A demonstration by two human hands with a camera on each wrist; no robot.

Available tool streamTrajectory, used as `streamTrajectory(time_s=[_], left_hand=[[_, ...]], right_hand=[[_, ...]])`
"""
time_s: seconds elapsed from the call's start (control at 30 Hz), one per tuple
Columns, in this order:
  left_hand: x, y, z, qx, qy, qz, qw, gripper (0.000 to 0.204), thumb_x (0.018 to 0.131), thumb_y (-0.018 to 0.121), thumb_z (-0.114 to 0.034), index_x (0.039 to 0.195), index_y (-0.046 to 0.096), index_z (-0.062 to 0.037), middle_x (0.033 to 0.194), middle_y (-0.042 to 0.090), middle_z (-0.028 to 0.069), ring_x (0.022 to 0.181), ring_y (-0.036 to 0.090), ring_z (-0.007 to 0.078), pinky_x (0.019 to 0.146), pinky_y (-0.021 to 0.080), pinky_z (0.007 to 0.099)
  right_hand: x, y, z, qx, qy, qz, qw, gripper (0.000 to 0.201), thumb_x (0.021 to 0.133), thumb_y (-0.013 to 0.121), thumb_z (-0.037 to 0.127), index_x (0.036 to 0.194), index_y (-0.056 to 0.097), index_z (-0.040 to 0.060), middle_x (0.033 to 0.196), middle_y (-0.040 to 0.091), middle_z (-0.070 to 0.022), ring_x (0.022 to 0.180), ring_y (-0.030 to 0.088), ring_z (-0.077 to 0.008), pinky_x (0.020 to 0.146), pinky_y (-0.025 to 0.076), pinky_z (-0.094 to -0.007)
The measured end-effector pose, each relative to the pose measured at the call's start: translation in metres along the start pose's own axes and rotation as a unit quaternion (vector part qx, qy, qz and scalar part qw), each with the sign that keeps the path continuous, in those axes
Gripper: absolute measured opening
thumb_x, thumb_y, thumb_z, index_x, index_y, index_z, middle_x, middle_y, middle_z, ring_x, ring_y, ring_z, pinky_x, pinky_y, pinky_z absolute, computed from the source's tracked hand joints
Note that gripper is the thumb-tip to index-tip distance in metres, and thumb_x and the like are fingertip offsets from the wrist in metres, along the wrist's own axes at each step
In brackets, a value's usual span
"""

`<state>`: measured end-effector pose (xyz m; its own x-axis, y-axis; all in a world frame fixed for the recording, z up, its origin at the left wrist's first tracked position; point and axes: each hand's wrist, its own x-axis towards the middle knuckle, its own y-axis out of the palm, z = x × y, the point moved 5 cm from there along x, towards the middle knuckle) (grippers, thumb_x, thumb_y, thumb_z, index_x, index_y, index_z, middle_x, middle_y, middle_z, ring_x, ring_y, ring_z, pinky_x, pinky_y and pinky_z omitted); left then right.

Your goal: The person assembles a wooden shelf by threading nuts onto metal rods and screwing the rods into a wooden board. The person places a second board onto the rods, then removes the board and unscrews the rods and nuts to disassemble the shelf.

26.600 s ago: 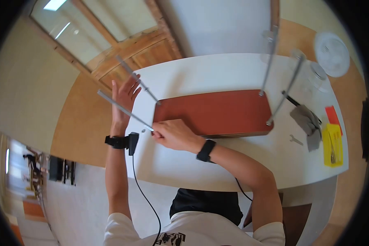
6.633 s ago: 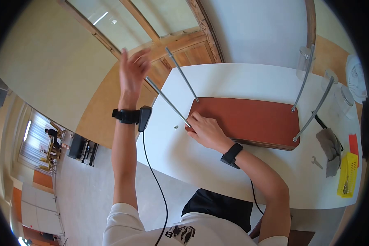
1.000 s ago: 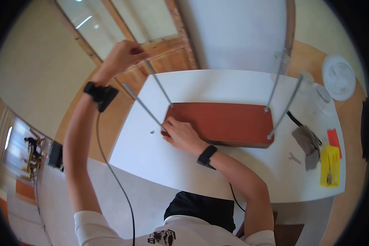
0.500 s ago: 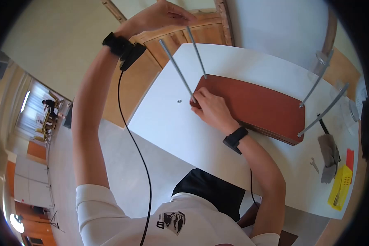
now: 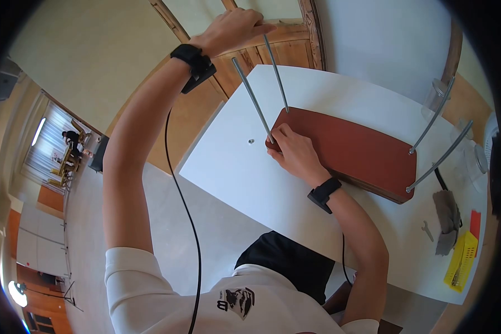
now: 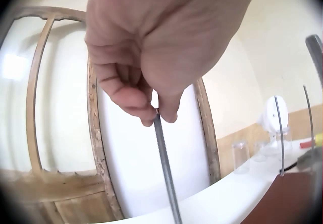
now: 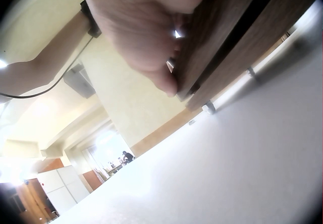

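Two stacked red-brown wooden boards (image 5: 350, 142) lie on the white table, a threaded metal rod rising from each corner. With its thumb and fingertips, my left hand (image 5: 236, 28) pinches the top end of the far-left threaded rod (image 5: 275, 72). In the left wrist view the rod (image 6: 165, 163) runs down from between those fingertips; I cannot tell whether a nut is held there too. My right hand (image 5: 298, 156) grips the boards' near-left corner, at the foot of the near-left rod (image 5: 253, 100). The right wrist view shows its thumb against the board's edge (image 7: 212, 42).
A loose nut (image 5: 251, 142) lies left of the boards. To the right are a wrench (image 5: 427, 231), a grey cloth (image 5: 446, 220), a red piece (image 5: 475, 224) and a yellow basket (image 5: 456, 273). Glass jars (image 5: 435, 97) stand behind the right-hand rods.
My left hand, loose in the air beside the rods several seconds ago, came to the far-left rod's top and is still there. My right hand keeps the corner. The head view has shifted.
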<state>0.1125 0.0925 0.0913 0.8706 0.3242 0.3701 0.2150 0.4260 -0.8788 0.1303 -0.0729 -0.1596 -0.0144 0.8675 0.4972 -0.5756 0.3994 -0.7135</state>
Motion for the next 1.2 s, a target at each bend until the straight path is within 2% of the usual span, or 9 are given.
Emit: streamTrajectory(time_s=[0.37,0.5,0.6,0.7,0.77,0.8,0.87,1.1,1.2], left_hand=[[0.008,0.009,-0.012,0.240,0.138,-0.105,0.955,0.042,0.108,0.051,-0.033,0.079,0.066,-0.0072,0.060,0.061,0.0092,0.051,0.061,0.0286,0.047,0.046,0.0366],[0.012,0.003,-0.015,0.256,0.104,-0.052,0.960,0.043,0.109,0.048,-0.032,0.078,0.067,-0.0069,0.056,0.058,0.0089,0.048,0.058,0.0289,0.048,0.046,0.0389],[0.012,0.004,-0.007,0.186,0.025,-0.001,0.982,0.046,0.109,0.048,-0.034,0.078,0.067,-0.0053,0.062,0.062,0.0088,0.054,0.061,0.0293,0.054,0.050,0.0404],[0.005,-0.008,-0.019,0.111,0.160,-0.163,0.967,0.048,0.108,0.050,-0.037,0.082,0.068,-0.0013,0.073,0.066,0.0094,0.063,0.064,0.0288,0.063,0.053,0.0419],[0.002,0.005,-0.015,0.058,0.090,-0.019,0.994,0.030,0.106,0.059,-0.027,0.115,0.074,-0.0031,0.104,0.074,0.0111,0.088,0.073,0.0186,0.078,0.059,0.0355],[-0.003,0.004,-0.016,0.059,0.091,-0.021,0.994,0.030,0.106,0.059,-0.027,0.115,0.074,-0.0031,0.104,0.074,0.0111,0.088,0.073,0.0186,0.078,0.059,0.0355],[-0.011,0.004,-0.006,-0.202,0.021,0.009,0.979,0.030,0.106,0.060,-0.022,0.127,0.071,-0.0043,0.109,0.075,0.0108,0.099,0.073,0.0178,0.088,0.060,0.0322],[-0.020,-0.004,0.006,-0.355,0.061,0.046,0.932,0.029,0.104,0.063,-0.016,0.124,0.070,0.0034,0.113,0.076,0.0102,0.104,0.073,0.0164,0.092,0.059,0.0294],[-0.015,-0.013,-0.002,-0.325,0.034,-0.010,0.945,0.031,0.101,0.068,-0.028,0.111,0.077,0.0000,0.087,0.077,0.0099,0.075,0.073,0.0147,0.074,0.058,0.0293]], right_hand=[[-0.001,0.000,0.001,-0.002,-0.010,-0.010,1.000,0.027,0.091,0.074,0.018,0.111,0.062,0.0042,0.108,0.061,-0.0107,0.086,0.070,-0.0279,0.072,0.058,-0.0420],[-0.001,0.000,0.000,-0.006,-0.005,-0.003,1.000,0.028,0.092,0.073,0.019,0.112,0.061,0.0050,0.110,0.061,-0.0094,0.089,0.069,-0.0281,0.073,0.058,-0.0418],[-0.001,0.000,0.001,-0.007,0.003,0.004,1.000,0.029,0.092,0.073,0.020,0.114,0.061,0.0057,0.112,0.060,-0.0081,0.091,0.069,-0.0281,0.075,0.058,-0.0418],[-0.001,-0.001,0.000,-0.010,0.000,-0.004,1.000,0.028,0.092,0.073,0.020,0.113,0.060,0.0055,0.111,0.060,-0.0084,0.090,0.069,-0.0282,0.074,0.058,-0.0417],[-0.001,-0.001,0.000,-0.013,-0.001,-0.004,1.000,0.028,0.092,0.074,0.020,0.112,0.060,0.0052,0.111,0.060,-0.0085,0.089,0.069,-0.0282,0.074,0.058,-0.0416],[-0.001,-0.001,0.001,-0.009,-0.006,-0.007,1.000,0.027,0.091,0.074,0.019,0.110,0.061,0.0045,0.109,0.060,-0.0102,0.088,0.069,-0.0289,0.073,0.058,-0.0427],[-0.001,0.000,0.000,-0.004,-0.007,-0.012,1.000,0.027,0.091,0.075,0.018,0.109,0.061,0.0037,0.108,0.059,-0.0119,0.087,0.070,-0.0296,0.073,0.057,-0.0438],[-0.001,0.000,0.001,-0.004,-0.010,-0.010,1.000,0.027,0.090,0.075,0.017,0.108,0.060,0.0028,0.107,0.059,-0.0120,0.086,0.070,-0.0294,0.073,0.057,-0.0439],[-0.001,-0.001,0.001,-0.005,-0.010,-0.010,1.000,0.027,0.090,0.075,0.017,0.107,0.060,0.0023,0.107,0.058,-0.0122,0.086,0.070,-0.0293,0.072,0.057,-0.0438]])
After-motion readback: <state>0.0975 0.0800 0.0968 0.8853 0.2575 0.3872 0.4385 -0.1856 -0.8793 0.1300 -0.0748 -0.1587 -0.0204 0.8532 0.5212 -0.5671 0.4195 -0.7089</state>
